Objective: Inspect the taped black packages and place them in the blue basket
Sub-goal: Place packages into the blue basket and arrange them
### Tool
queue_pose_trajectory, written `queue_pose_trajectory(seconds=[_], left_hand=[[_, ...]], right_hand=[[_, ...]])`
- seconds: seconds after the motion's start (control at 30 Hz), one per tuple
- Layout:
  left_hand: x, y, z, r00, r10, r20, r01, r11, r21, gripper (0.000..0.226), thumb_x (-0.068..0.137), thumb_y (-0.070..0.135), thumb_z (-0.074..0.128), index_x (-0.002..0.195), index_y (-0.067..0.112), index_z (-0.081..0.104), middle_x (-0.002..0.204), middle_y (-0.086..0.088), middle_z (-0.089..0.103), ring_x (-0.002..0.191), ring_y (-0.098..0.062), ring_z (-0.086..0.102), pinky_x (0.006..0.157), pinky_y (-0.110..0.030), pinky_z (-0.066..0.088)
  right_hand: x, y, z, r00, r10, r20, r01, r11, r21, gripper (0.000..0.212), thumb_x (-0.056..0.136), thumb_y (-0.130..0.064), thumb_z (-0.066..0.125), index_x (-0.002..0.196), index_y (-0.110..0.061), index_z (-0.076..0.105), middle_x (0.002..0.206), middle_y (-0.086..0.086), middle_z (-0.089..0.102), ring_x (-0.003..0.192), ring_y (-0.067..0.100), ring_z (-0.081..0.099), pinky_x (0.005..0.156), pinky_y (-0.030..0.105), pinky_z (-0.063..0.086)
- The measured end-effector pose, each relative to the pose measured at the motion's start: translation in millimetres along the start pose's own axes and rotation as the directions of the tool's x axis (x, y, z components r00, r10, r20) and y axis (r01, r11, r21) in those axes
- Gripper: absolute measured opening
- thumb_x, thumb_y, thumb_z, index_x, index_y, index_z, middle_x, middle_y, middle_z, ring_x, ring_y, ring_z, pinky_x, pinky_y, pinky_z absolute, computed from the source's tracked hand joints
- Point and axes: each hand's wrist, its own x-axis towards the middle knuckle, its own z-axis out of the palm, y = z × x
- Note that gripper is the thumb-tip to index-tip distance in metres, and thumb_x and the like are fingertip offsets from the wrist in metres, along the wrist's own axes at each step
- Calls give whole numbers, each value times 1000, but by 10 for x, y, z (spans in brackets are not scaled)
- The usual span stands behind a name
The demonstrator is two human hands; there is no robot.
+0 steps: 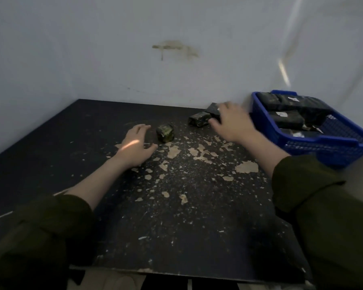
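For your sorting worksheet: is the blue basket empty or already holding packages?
Partly filled: several black packages lie in the blue basket, with part of its floor bare.

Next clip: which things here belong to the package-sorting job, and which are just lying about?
Belongs to the job: blue plastic mesh basket; taped black packages inside it; small squarish taped black package; oblong taped black package; black package farthest back on the table.
Just there: worn black tabletop with flaked paint; stained white wall.

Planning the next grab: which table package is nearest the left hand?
The small squarish package beside the left hand; the other two lie by the right hand.
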Motion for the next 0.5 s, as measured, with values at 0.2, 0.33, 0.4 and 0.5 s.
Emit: queue_pose_trajectory(seconds=[0.2, 0.33, 0.4, 0.5], left_hand=[[65, -37, 77, 996, -71, 59, 70, 997, 7, 76, 93, 36, 63, 154, 17, 22, 162, -6, 18, 148, -24, 20, 119, -39, 19], [97, -123, 71, 995, -70, 73, 73, 997, -37, 76, 92, 35, 65, 153, 15, 25, 158, -8, 25, 144, -25, 28, 118, -38, 25], [106, -124, 56, 995, -79, 59, 83, 994, -75, 74, 92, 36, 65, 152, 15, 27, 156, -7, 29, 142, -24, 32, 116, -38, 28], [113, -34, 30, 990, -136, 49, 144, 957, -251, 66, 94, 40, 61, 149, 18, 33, 144, -4, 47, 128, -20, 49, 108, -36, 40]], right_hand=[[313, -1001, 494, 925, -275, 261, 237, 957, 168, 94, 86, -18, 70, 158, -31, 12, 165, 8, 14, 148, 35, 23, 112, 53, 41], [470, -1212, 687, 899, -312, 308, 252, 943, 219, 74, 89, -9, 65, 152, -29, 32, 159, 7, 27, 139, 35, 38, 107, 50, 45], [481, -1197, 711, 927, -307, 213, 237, 924, 301, 64, 86, -7, 67, 143, -23, 45, 145, 9, 42, 127, 33, 50, 102, 44, 49], [403, -1118, 670, 968, -249, -12, 228, 866, 445, 52, 79, -4, 72, 126, -14, 53, 124, 8, 52, 114, 28, 55, 93, 36, 47]])
